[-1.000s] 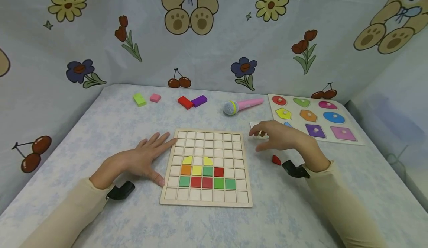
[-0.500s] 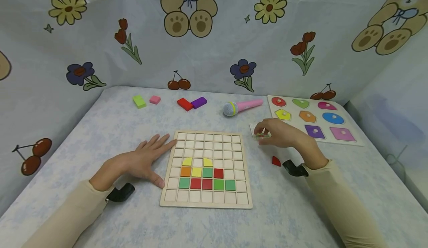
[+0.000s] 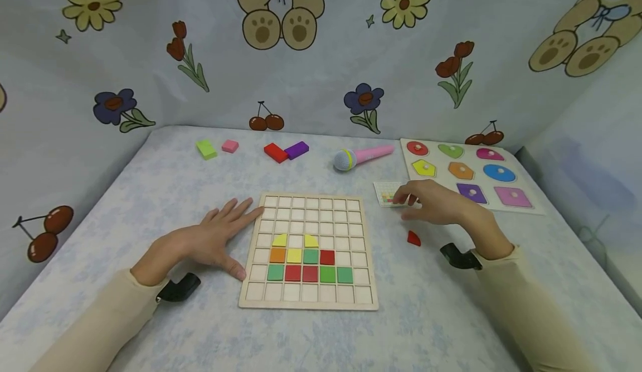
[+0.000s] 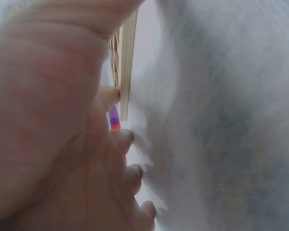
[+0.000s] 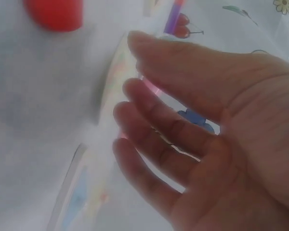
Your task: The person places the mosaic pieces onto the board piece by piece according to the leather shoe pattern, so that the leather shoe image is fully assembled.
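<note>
A square wooden grid board (image 3: 307, 305) lies on the table with coloured tiles in several cells: yellow, orange, green and red. My left hand (image 3: 215, 242) is spread flat at its left side, thumb and index fingertip right at the edge. To the right of the board lies a small white pattern card (image 3: 385, 193) with a printed grid. Over the card's right end hovers my right hand (image 3: 438, 203), fingers loosely bent and holding nothing; the right wrist view shows the card (image 5: 110, 89) beyond the fingertips. A red rounded-edge tile (image 3: 413, 238) lies just in front of this hand.
A shape puzzle board (image 3: 531, 207) with knobbed pieces stands behind the right hand. Along the back are a pink toy microphone (image 3: 363, 156), a purple block (image 3: 297, 149), a red block (image 3: 276, 153), a pink block (image 3: 230, 146) and a green block (image 3: 206, 149).
My right hand reached to the card and had its near edge tilted up half a second ago. Now the card lies flat and the hand has drawn slightly right. The left hand has stayed put.
</note>
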A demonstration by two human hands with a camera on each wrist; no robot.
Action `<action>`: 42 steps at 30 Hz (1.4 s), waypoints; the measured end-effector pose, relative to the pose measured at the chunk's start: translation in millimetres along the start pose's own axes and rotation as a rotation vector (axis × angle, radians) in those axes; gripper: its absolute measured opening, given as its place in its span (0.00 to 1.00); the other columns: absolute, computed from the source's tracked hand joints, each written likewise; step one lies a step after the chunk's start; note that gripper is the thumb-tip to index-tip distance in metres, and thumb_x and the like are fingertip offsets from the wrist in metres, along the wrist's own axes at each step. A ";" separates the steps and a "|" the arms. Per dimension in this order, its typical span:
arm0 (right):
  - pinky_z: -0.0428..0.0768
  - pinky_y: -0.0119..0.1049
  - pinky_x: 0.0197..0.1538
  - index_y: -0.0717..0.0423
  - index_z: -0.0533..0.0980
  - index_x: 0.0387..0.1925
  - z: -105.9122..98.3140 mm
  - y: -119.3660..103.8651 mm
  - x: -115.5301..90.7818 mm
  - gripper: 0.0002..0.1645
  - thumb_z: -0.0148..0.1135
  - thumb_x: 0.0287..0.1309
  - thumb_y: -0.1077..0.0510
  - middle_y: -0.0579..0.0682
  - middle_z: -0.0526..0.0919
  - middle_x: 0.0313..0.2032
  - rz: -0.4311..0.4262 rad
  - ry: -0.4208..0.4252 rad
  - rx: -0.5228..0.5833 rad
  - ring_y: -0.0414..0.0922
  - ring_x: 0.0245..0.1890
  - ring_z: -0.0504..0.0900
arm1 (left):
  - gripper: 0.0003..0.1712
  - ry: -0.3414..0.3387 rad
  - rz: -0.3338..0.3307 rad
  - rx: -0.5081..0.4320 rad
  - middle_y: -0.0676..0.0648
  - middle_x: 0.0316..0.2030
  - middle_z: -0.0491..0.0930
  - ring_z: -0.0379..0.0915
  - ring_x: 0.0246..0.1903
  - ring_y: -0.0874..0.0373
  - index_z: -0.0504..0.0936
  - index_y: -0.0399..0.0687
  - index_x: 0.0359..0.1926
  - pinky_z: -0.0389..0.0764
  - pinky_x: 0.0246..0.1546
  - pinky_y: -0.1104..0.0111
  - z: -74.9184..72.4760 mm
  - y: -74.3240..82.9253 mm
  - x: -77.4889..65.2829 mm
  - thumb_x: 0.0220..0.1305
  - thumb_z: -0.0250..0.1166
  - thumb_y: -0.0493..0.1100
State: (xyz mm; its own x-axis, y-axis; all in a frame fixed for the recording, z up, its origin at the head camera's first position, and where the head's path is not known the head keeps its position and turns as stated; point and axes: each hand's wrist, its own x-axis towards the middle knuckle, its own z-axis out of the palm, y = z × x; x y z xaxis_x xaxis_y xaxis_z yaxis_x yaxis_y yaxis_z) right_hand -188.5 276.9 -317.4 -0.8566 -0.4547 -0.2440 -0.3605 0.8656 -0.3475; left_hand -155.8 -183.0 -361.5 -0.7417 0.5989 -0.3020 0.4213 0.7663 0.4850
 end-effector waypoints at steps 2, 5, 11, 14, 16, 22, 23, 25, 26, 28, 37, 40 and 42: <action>0.81 0.50 0.54 0.54 0.80 0.52 -0.5 1.5 -4.7 0.20 0.72 0.58 0.56 0.49 0.84 0.47 0.022 -0.024 0.019 0.50 0.49 0.80 | 0.76 0.004 0.000 -0.008 0.35 0.79 0.34 0.23 0.76 0.30 0.45 0.49 0.80 0.33 0.68 0.30 -0.4 0.5 -1.3 0.39 0.79 0.69; 0.81 0.45 0.51 0.52 0.81 0.50 0.5 2.8 -13.0 0.19 0.73 0.58 0.52 0.47 0.83 0.45 0.041 -0.087 0.055 0.48 0.48 0.79 | 0.76 0.009 0.002 -0.013 0.35 0.79 0.34 0.23 0.76 0.30 0.45 0.49 0.80 0.33 0.68 0.30 -0.8 1.6 -2.3 0.39 0.79 0.69; 0.79 0.35 0.42 0.49 0.80 0.42 8.5 5.1 -24.1 0.17 0.77 0.52 0.52 0.44 0.81 0.36 0.074 -0.166 0.087 0.43 0.39 0.77 | 0.76 0.011 0.003 -0.016 0.35 0.79 0.34 0.23 0.76 0.30 0.45 0.49 0.80 0.33 0.68 0.30 -1.1 2.3 -2.2 0.39 0.80 0.69; 0.79 0.33 0.40 0.49 0.80 0.39 12.0 3.3 -23.2 0.14 0.77 0.52 0.55 0.43 0.80 0.33 0.061 -0.157 0.071 0.42 0.36 0.76 | 0.76 0.010 0.004 -0.011 0.35 0.79 0.34 0.23 0.76 0.29 0.45 0.49 0.80 0.33 0.68 0.30 -0.8 1.1 -2.1 0.39 0.80 0.69; 0.79 0.33 0.40 0.49 0.79 0.38 13.7 -0.4 -20.8 0.13 0.76 0.53 0.56 0.43 0.79 0.32 0.042 -0.148 0.049 0.42 0.35 0.76 | 0.76 0.009 0.005 -0.011 0.35 0.79 0.34 0.23 0.76 0.29 0.45 0.49 0.80 0.33 0.68 0.30 -0.5 0.4 -2.1 0.39 0.80 0.69; 0.77 0.32 0.38 0.48 0.79 0.38 19.0 -19.3 -8.0 0.13 0.74 0.51 0.58 0.42 0.78 0.30 -0.001 -0.168 -0.011 0.40 0.33 0.75 | 0.76 0.008 0.004 -0.007 0.34 0.79 0.34 0.24 0.76 0.29 0.45 0.49 0.80 0.33 0.68 0.30 -0.6 -0.9 -2.5 0.39 0.79 0.69; 0.77 0.33 0.37 0.48 0.79 0.38 19.6 -22.9 -6.1 0.13 0.74 0.51 0.58 0.42 0.78 0.30 -0.014 -0.172 -0.013 0.40 0.33 0.75 | 0.76 0.008 0.004 -0.008 0.34 0.79 0.34 0.23 0.76 0.29 0.45 0.49 0.80 0.33 0.68 0.30 -0.8 -0.9 -2.5 0.39 0.80 0.69; 0.76 0.33 0.37 0.47 0.79 0.37 20.3 -31.3 -2.9 0.12 0.73 0.51 0.58 0.42 0.78 0.29 -0.045 -0.173 -0.016 0.40 0.33 0.75 | 0.76 0.008 0.006 -0.007 0.35 0.79 0.35 0.24 0.76 0.29 0.45 0.49 0.80 0.33 0.68 0.30 -1.1 -0.5 -2.4 0.39 0.79 0.68; 0.76 0.33 0.37 0.47 0.79 0.37 20.6 -36.0 -1.6 0.12 0.73 0.51 0.59 0.42 0.78 0.29 -0.066 -0.167 -0.019 0.40 0.33 0.75 | 0.76 0.008 0.006 -0.007 0.35 0.79 0.35 0.24 0.76 0.29 0.46 0.49 0.80 0.33 0.68 0.30 -1.2 -0.3 -2.2 0.39 0.79 0.69; 0.76 0.33 0.37 0.47 0.78 0.36 22.5 -46.6 1.2 0.11 0.72 0.51 0.59 0.41 0.78 0.29 -0.120 -0.143 -0.019 0.40 0.33 0.76 | 0.76 0.009 0.008 -0.005 0.35 0.79 0.35 0.24 0.76 0.29 0.46 0.49 0.80 0.33 0.68 0.29 -1.4 0.2 -1.8 0.39 0.79 0.69; 0.77 0.32 0.39 0.47 0.78 0.36 39.8 -97.4 11.0 0.11 0.72 0.50 0.57 0.40 0.78 0.30 -0.266 -0.078 -0.010 0.39 0.34 0.76 | 0.76 0.012 0.009 -0.001 0.35 0.79 0.35 0.23 0.76 0.30 0.46 0.49 0.80 0.32 0.68 0.30 -2.7 0.2 -1.9 0.39 0.79 0.69; 0.77 0.31 0.38 0.47 0.79 0.35 46.3 -106.1 12.0 0.10 0.71 0.51 0.57 0.40 0.78 0.29 -0.268 -0.100 0.001 0.39 0.33 0.75 | 0.76 0.008 0.008 -0.002 0.35 0.79 0.34 0.23 0.76 0.30 0.46 0.49 0.80 0.32 0.68 0.30 -2.1 -0.2 -1.7 0.39 0.79 0.69; 0.77 0.31 0.38 0.47 0.79 0.36 50.1 -109.1 11.5 0.09 0.71 0.52 0.58 0.39 0.79 0.29 -0.261 -0.114 0.007 0.37 0.32 0.75 | 0.76 0.005 0.011 -0.007 0.35 0.79 0.34 0.23 0.76 0.29 0.45 0.49 0.80 0.32 0.68 0.30 -1.9 0.0 -1.7 0.40 0.79 0.69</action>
State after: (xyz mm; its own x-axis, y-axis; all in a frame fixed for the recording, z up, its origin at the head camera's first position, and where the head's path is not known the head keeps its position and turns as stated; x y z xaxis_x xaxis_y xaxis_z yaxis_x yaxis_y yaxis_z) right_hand -140.5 166.7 -327.6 -0.6879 -0.6828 -0.2461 -0.5602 0.7151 -0.4182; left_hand -155.5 -184.4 -359.4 -0.7397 0.6061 -0.2926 0.4257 0.7581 0.4940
